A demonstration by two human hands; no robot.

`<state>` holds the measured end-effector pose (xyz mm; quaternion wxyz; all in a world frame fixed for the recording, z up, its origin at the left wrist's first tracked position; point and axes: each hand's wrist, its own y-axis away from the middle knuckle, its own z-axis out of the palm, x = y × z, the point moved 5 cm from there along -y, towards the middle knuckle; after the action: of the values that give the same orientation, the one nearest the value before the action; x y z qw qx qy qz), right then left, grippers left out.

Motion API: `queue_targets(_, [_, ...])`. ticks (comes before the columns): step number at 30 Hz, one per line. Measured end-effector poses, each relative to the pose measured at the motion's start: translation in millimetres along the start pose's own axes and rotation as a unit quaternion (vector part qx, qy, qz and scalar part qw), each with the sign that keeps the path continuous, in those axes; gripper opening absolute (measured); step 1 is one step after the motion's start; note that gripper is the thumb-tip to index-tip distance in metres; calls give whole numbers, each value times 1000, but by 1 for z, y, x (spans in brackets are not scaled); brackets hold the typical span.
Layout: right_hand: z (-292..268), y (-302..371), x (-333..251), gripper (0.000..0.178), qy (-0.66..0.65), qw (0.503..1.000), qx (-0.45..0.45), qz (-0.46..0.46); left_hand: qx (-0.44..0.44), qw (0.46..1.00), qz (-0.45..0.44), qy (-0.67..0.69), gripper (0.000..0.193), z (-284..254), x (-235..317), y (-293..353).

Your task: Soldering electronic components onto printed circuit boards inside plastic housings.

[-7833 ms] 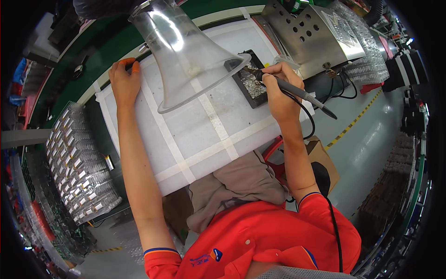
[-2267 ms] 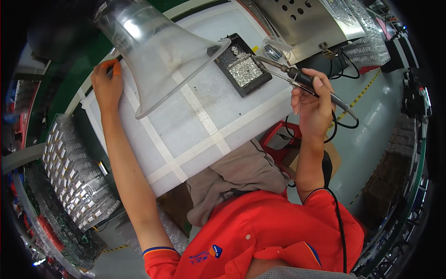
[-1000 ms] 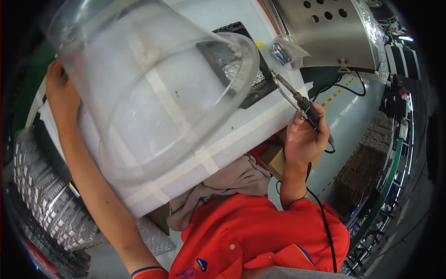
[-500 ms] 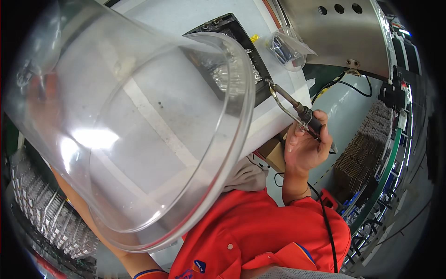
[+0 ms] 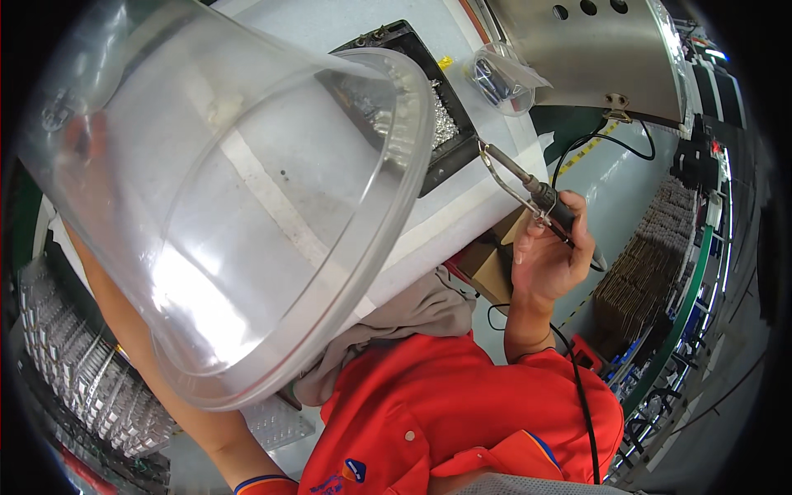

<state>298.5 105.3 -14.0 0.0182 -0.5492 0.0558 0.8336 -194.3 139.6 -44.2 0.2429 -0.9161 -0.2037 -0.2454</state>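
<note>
A large clear plastic container [image 5: 272,190] with a wide round rim fills the left and middle of the view, tilted with its mouth toward the lower right. Seen blurred through its wall, my left hand [image 5: 87,148] grips its narrower far end. My right hand [image 5: 553,252] is closed around the dark handle of a soldering iron [image 5: 549,206], which has a bent metal tube fixed along it. The iron's tip points up and left, close to the right edge of a black tray [image 5: 455,161]. Silvery bits [image 5: 443,120] lie in that tray, partly behind the container's rim.
The white work table [image 5: 495,157] has pale tape strips across it. Beyond the tray lies a small clear cup [image 5: 503,78] with dark parts inside. A steel box [image 5: 594,54] stands at the back right. A cardboard box [image 5: 488,268] and grey cloth [image 5: 404,309] are near my lap.
The clear container has shifted left and upward, its rim baring more of the silvery bits and the grey cloth. My right hand still holds the iron in nearly the same place.
</note>
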Motion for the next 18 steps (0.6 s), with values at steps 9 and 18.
queue_targets(9, [37,-3,9,20,17,996,-14,-88,60,995,79,15,33,-9,4,-9])
queue_targets(18, [67,-14,26,14,37,979,8,-198,68,993,81,52,14,-23,27,-9])
